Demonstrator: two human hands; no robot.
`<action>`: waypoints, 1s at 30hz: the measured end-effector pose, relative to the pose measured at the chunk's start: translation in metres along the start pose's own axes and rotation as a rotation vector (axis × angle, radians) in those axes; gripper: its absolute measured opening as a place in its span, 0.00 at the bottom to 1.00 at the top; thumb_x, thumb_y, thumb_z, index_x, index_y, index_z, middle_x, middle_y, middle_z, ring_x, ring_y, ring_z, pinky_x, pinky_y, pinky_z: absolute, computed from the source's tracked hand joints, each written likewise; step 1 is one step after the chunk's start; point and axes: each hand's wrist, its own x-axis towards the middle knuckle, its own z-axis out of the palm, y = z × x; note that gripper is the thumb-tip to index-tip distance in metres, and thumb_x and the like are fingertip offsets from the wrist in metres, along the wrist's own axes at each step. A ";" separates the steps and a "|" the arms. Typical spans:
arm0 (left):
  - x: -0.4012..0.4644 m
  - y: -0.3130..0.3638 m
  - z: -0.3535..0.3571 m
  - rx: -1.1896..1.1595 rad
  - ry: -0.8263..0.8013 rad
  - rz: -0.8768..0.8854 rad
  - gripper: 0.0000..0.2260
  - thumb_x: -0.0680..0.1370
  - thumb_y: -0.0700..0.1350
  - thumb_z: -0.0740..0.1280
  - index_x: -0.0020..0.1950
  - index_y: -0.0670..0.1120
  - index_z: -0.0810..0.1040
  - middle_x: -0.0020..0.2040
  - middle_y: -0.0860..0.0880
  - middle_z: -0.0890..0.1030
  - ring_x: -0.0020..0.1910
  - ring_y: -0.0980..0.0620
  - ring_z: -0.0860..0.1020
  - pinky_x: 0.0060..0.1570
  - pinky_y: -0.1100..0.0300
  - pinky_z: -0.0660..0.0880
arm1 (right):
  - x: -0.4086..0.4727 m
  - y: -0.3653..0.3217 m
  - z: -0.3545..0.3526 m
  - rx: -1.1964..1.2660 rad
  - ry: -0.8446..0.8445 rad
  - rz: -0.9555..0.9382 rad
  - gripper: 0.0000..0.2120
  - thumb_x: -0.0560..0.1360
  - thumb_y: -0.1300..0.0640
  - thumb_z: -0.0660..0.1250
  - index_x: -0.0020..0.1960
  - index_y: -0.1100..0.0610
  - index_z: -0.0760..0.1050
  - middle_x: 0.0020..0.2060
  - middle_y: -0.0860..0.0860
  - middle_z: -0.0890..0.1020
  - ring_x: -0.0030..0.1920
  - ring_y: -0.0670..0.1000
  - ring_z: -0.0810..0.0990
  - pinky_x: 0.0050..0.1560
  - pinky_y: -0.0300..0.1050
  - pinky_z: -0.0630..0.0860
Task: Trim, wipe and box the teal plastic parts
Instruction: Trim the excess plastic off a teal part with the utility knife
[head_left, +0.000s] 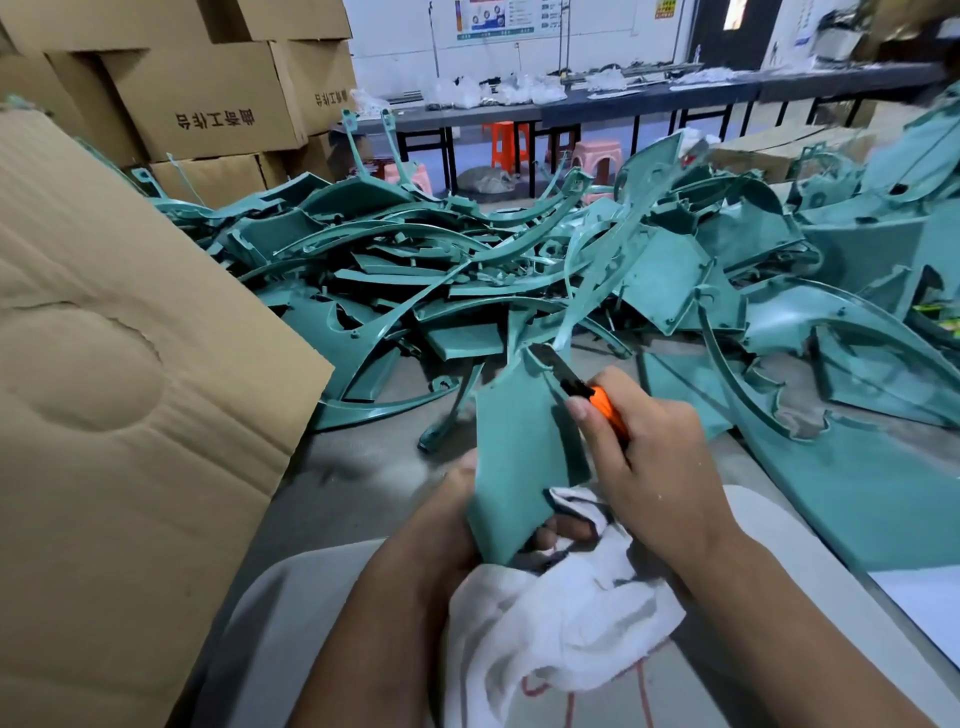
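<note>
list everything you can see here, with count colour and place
teal panel: one, teal, held upright at centre
utility knife: one, orange and black, blade at the panel's upper edge
cloth: one, white, on the lap under the panel
plastic parts pile: many, teal, on the floor ahead
open carton flap: one, brown, left foreground
stacked cartons: several, brown, back left
stools: a few, orange and pink, under the far tables
left hand: grips the panel's lower end
right hand: grips the knife

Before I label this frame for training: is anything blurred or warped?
Head view: the held teal part and orange utility knife read sharp; teal parts at the top right are motion-smeared; wide-angle distortion bends the big cardboard box at the left edge.
</note>
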 end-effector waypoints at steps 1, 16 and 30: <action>0.000 0.000 -0.001 -0.025 -0.013 0.049 0.19 0.74 0.54 0.62 0.45 0.37 0.80 0.31 0.37 0.82 0.20 0.45 0.76 0.20 0.63 0.72 | 0.000 0.002 0.000 -0.021 0.005 0.021 0.16 0.86 0.47 0.61 0.43 0.55 0.68 0.26 0.47 0.69 0.27 0.50 0.70 0.27 0.48 0.66; -0.007 -0.003 -0.031 0.341 -0.055 0.564 0.11 0.72 0.39 0.69 0.52 0.45 0.86 0.53 0.41 0.87 0.48 0.44 0.86 0.42 0.57 0.81 | 0.003 0.008 -0.008 -0.274 0.030 0.068 0.19 0.84 0.41 0.59 0.41 0.53 0.66 0.26 0.47 0.70 0.26 0.54 0.69 0.26 0.49 0.68; -0.008 0.007 -0.052 0.850 0.638 1.259 0.20 0.72 0.42 0.72 0.65 0.46 0.81 0.56 0.56 0.85 0.55 0.60 0.82 0.55 0.63 0.79 | 0.003 0.013 -0.004 -0.222 0.103 0.161 0.15 0.87 0.51 0.58 0.41 0.52 0.67 0.30 0.44 0.69 0.29 0.44 0.68 0.30 0.41 0.61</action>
